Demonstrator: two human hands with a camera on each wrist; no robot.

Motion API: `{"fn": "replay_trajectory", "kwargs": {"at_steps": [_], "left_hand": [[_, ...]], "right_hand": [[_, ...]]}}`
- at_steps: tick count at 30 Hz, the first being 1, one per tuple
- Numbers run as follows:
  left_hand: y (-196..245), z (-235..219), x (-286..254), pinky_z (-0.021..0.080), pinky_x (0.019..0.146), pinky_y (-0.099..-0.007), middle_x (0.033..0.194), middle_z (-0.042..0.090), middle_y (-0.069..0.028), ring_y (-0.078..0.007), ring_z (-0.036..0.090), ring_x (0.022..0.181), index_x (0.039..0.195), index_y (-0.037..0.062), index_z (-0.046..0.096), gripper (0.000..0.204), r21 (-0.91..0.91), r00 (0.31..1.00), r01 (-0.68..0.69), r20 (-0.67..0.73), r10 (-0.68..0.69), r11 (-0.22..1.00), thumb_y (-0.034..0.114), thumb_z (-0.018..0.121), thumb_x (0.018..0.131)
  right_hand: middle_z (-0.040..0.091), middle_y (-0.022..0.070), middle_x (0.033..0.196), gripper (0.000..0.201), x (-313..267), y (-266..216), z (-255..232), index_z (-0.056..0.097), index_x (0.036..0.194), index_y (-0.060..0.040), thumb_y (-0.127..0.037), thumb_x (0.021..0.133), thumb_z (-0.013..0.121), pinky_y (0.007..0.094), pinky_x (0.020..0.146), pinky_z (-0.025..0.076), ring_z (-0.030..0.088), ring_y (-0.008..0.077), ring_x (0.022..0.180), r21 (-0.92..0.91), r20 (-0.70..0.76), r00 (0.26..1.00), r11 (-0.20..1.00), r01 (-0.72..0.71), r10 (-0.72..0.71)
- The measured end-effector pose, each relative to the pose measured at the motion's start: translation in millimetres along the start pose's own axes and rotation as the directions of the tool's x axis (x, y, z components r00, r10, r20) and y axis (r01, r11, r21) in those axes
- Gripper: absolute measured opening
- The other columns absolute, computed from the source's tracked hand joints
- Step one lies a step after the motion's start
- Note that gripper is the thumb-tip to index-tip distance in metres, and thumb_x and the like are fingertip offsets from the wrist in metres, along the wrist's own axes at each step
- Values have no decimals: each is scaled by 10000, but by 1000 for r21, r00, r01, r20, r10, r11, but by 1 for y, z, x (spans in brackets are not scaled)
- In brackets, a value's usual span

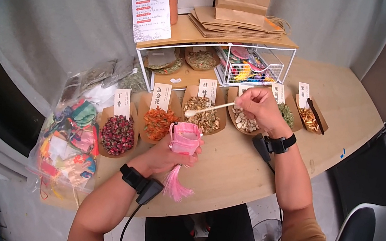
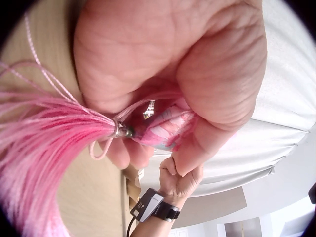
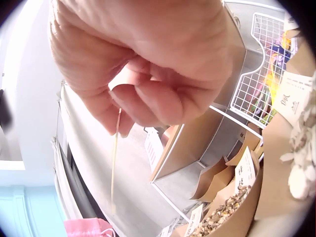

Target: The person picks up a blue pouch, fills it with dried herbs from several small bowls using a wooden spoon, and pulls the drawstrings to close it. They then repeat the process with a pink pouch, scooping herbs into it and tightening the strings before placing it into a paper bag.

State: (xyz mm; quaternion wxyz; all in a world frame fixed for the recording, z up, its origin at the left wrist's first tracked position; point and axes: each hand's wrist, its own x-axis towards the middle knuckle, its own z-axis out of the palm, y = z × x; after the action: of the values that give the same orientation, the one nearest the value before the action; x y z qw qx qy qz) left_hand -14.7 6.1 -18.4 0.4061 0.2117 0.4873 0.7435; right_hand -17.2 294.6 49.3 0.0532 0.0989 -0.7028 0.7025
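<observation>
My left hand grips a pink drawstring sachet pouch from below, with its mouth facing up. A long pink tassel hangs from the pouch's lower end, past the palm. Above the paper trays, my right hand pinches a thin, pale little spoon by its handle. The spoon's rounded tip points down and left, a little above the pouch opening. In the right wrist view the slim handle runs down from the fingertips toward the pink pouch. What the spoon's bowl carries is hidden.
Labelled paper trays curve across the table: rosebuds, orange petals, chopped brown herbs, pale slices and others. A clear bag of colourful pouches lies left. Behind stands a shelf with a wire basket.
</observation>
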Motion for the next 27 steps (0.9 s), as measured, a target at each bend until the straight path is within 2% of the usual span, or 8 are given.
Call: {"fn": "replay_trajectory", "kwargs": {"at_steps": [1,5,9,18,21,27], "left_hand": [[0,1,0,520,797,-283,1095,588,-43,-133,598,967,1237,67,511,533,-6,1000,-5,-5,5,1000,-63,728,768],[1,1,-1,525,803,-284,1083,597,-51,-137,607,958,1212,58,535,512,10,1000,-7,3,7,1000,-77,724,757],[2,-1,0,524,808,-288,1067,603,-54,-143,614,942,1216,45,535,528,13,999,-18,31,18,1000,-95,719,741],[5,-1,-2,523,801,-294,1054,608,-64,-167,617,943,1212,25,539,539,-24,999,-41,26,42,999,-130,676,715],[6,0,-3,520,801,-295,1050,610,-65,-169,616,944,1213,23,545,539,-17,999,-34,11,35,999,-131,665,710],[7,1,-3,510,802,-288,1045,614,-60,-162,614,940,1221,9,545,545,-11,1000,-28,4,28,1000,-129,665,708]], "right_hand": [[516,-34,581,188,3,2,-2,598,688,-44,-72,847,694,202,395,275,392,30,432,28,-45,999,1000,9,-8],[459,-33,520,271,9,2,-12,486,606,-85,-32,817,647,207,371,263,394,42,408,5,-211,972,995,-100,98],[449,-30,522,205,12,11,-26,510,603,-65,-49,762,637,227,375,253,369,49,419,-85,-213,965,981,-175,153],[462,-40,526,239,14,13,-29,504,541,-67,-53,731,649,248,423,266,366,47,468,-278,-259,960,944,-180,106],[457,-46,529,229,12,10,-28,513,542,-69,-53,727,646,255,439,269,369,52,480,-301,-163,972,929,-214,171],[429,-45,502,215,14,17,-19,497,574,-82,-46,754,609,240,386,241,349,47,415,-264,-163,952,918,-295,259]]}}
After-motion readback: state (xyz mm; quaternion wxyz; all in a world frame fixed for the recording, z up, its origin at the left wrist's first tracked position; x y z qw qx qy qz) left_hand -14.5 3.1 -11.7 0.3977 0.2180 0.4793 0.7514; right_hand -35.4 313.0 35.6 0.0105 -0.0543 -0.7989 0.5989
